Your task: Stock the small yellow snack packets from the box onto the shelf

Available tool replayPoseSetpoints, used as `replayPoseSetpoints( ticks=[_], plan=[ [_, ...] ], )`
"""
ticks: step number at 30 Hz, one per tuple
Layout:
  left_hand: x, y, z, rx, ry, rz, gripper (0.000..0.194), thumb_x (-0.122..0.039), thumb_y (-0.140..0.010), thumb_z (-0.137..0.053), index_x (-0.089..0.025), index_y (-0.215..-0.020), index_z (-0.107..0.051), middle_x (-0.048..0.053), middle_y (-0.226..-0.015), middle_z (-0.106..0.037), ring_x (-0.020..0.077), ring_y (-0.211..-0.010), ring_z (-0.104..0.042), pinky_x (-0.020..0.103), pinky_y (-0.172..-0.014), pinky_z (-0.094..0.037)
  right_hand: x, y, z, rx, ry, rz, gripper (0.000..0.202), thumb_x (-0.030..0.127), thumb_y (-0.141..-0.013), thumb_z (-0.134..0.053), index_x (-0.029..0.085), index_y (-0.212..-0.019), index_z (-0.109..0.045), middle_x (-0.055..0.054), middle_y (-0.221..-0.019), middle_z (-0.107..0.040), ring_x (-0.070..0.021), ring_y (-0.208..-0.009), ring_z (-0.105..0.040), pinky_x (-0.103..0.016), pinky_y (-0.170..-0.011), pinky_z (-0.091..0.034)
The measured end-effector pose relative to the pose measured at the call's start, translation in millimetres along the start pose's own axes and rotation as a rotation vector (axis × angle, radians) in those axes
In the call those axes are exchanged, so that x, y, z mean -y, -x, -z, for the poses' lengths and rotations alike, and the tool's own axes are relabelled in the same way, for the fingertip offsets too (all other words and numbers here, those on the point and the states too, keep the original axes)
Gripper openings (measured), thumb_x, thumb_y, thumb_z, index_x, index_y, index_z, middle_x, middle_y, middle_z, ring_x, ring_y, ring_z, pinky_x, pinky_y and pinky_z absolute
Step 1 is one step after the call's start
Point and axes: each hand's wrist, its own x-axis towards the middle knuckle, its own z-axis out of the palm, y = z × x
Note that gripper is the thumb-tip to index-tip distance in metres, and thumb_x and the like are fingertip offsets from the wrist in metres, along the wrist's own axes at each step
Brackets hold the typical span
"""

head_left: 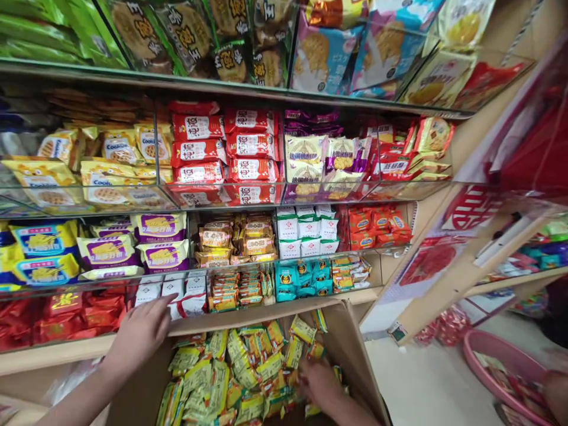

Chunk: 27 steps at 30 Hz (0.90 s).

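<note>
My left hand [144, 325] is at the front edge of the lower shelf, by the left corner of an open cardboard box [361, 361]. Its fingers are stretched out in front of some white packets [190, 305], with nothing visible in them. My right hand [322, 381] reaches down into the box among many small yellow-and-green snack packets [242, 361]. Its fingers are blurred and partly lost among the packets, so whether they grip one cannot be made out.
Glass-fronted shelves rise behind the box, with red packets [252, 145], yellow cookie bags [109, 183], and small orange-and-teal packets [242, 287]. A pink basin [483, 361] stands on the floor at right, with another person's hand [557, 390] beside it.
</note>
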Motion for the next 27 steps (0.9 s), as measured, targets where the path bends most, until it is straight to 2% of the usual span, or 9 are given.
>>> replayPoseSetpoints(
  ticks=[2, 4, 7, 9, 10, 14, 19, 24, 27],
  plan=[
    [-32.2, 15.3, 0.4, -0.023, 0.128, -0.192, 0.039, -0.03, -0.075, -0.042, -0.017, -0.11, -0.053, 0.01, -0.107, -0.057, 0.0248, -0.1, -0.049, 0.034, -0.089, -0.034, 19.2, 2.3, 17.9, 0.03, -0.101, -0.024, 0.012, 0.025, -0.069, -0.056, 0.019, -0.08, -0.059, -0.001, -0.07, -0.061, -0.0181, -0.066, -0.057, -0.029, -0.061, -0.044],
    [-74.7, 33.9, -2.3, 0.027, 0.382, -0.249, 0.039, -0.028, -0.076, -0.043, -0.019, -0.114, -0.049, 0.008, -0.11, -0.054, 0.0214, -0.102, -0.048, 0.031, -0.091, -0.034, 45.4, 3.7, 36.8, 0.064, -0.314, -0.012, 0.02, 0.034, -0.079, -0.046, 0.018, -0.087, -0.056, -0.001, -0.079, -0.061, -0.0156, -0.074, -0.056, -0.025, -0.066, -0.044],
    [-135.5, 56.7, -10.9, 0.217, 0.711, -0.107, 0.034, -0.032, -0.077, -0.046, -0.022, -0.108, -0.052, 0.005, -0.096, -0.057, 0.017, -0.084, -0.053, 0.026, -0.075, -0.042, 88.4, 5.8, 61.3, 0.166, -0.564, 0.076, 0.026, 0.037, -0.081, -0.045, 0.018, -0.094, -0.057, -0.001, -0.089, -0.061, -0.0152, -0.085, -0.054, -0.024, -0.076, -0.041],
    [-160.5, 65.1, -17.8, 0.423, 0.872, -0.088, 0.026, -0.036, -0.079, -0.044, -0.019, -0.091, -0.059, 0.002, -0.08, -0.058, 0.0143, -0.073, -0.052, 0.024, -0.068, -0.043, 111.0, 9.4, 70.3, 0.187, -0.577, 0.124, 0.025, 0.036, -0.079, -0.048, 0.018, -0.094, -0.059, -0.001, -0.087, -0.061, -0.0153, -0.085, -0.055, -0.024, -0.076, -0.041],
    [-167.3, 67.7, -20.8, 0.465, 0.936, -0.076, 0.027, -0.038, -0.079, -0.043, -0.018, -0.083, -0.06, 0.001, -0.073, -0.057, 0.0128, -0.067, -0.051, 0.023, -0.064, -0.042, 118.9, 11.9, 71.7, 0.155, -0.568, 0.115, 0.025, 0.037, -0.079, -0.048, 0.018, -0.091, -0.059, -0.002, -0.083, -0.061, -0.0151, -0.081, -0.055, -0.023, -0.073, -0.041],
    [-172.2, 75.0, -27.8, 0.327, 1.054, 0.077, 0.03, -0.043, -0.077, -0.045, -0.016, -0.069, -0.054, -0.004, -0.057, -0.046, 0.0083, -0.053, -0.043, 0.02, -0.051, -0.038, 130.8, 25.0, 59.9, -0.146, -0.679, -0.098, 0.031, 0.044, -0.079, -0.044, 0.016, -0.083, -0.056, -0.001, -0.071, -0.057, -0.0127, -0.065, -0.051, -0.021, -0.058, -0.042],
    [-173.1, 89.4, -32.8, 0.186, 1.138, 0.287, 0.031, -0.048, -0.077, -0.042, -0.018, -0.067, -0.047, -0.006, -0.054, -0.039, 0.0077, -0.047, -0.041, 0.018, -0.042, -0.039, 130.8, 42.4, 36.5, -0.168, -1.001, -0.32, 0.032, 0.051, -0.076, -0.045, 0.019, -0.08, -0.047, 0.0, -0.07, -0.054, -0.0105, -0.051, -0.048, -0.019, -0.039, -0.037],
    [-171.1, 104.1, -43.9, 0.14, 1.023, 0.228, 0.031, -0.044, -0.082, -0.034, -0.019, -0.066, -0.042, -0.005, -0.055, -0.038, 0.0084, -0.049, -0.042, 0.018, -0.044, -0.036, 129.5, 53.1, 22.8, -0.351, -0.879, -0.327, 0.036, 0.051, -0.08, -0.039, 0.017, -0.069, -0.046, 0.002, -0.058, -0.047, -0.0095, -0.05, -0.044, -0.019, -0.041, -0.037],
    [-162.9, 107.7, -46.3, 0.066, 0.806, 0.101, 0.03, -0.038, -0.084, -0.031, -0.019, -0.064, -0.041, -0.005, -0.055, -0.039, 0.0091, -0.051, -0.041, 0.02, -0.049, -0.034, 128.1, 56.5, 18.1, -0.317, -0.93, -0.35, 0.037, 0.052, -0.08, -0.037, 0.018, -0.07, -0.046, 0.003, -0.057, -0.044, -0.0088, -0.046, -0.042, -0.019, -0.038, -0.035]
  ],
)
